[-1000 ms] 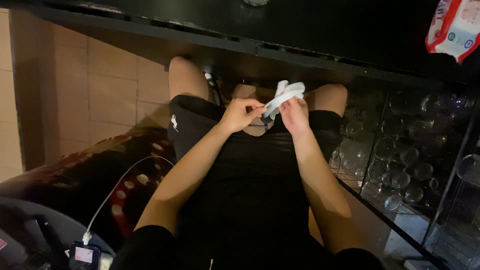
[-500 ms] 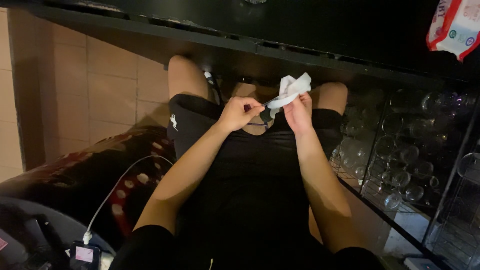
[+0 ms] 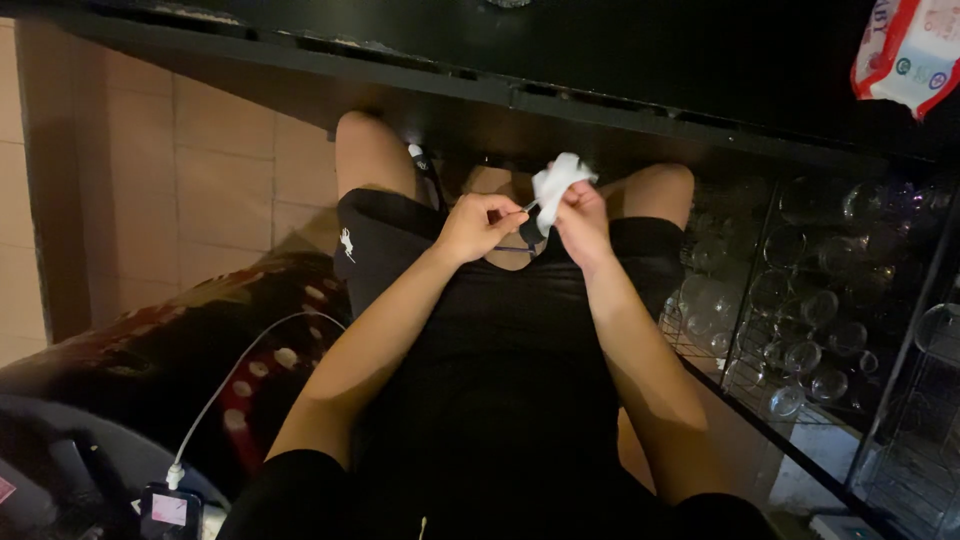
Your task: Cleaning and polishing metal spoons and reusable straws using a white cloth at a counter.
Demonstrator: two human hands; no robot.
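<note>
I am seated and both hands meet over my lap in the head view. My right hand grips a crumpled white tissue or cloth that sticks up above its fingers. My left hand pinches a thin, small object between the two hands, at the lower edge of the tissue; its shape is too small and dark to tell. A dark item hangs just below the tissue between the hands. I wear black shorts and a black top.
A dark table edge runs across just above my knees. A wire rack of glassware stands at the right. A wet-wipes pack lies top right. At bottom left, a white cable runs to a small device. A tiled floor is at left.
The white tissue has been bunched up, shorter and more upright than the stretched strip of a second ago. Both hands stay close together over the lap, shifted slightly.
</note>
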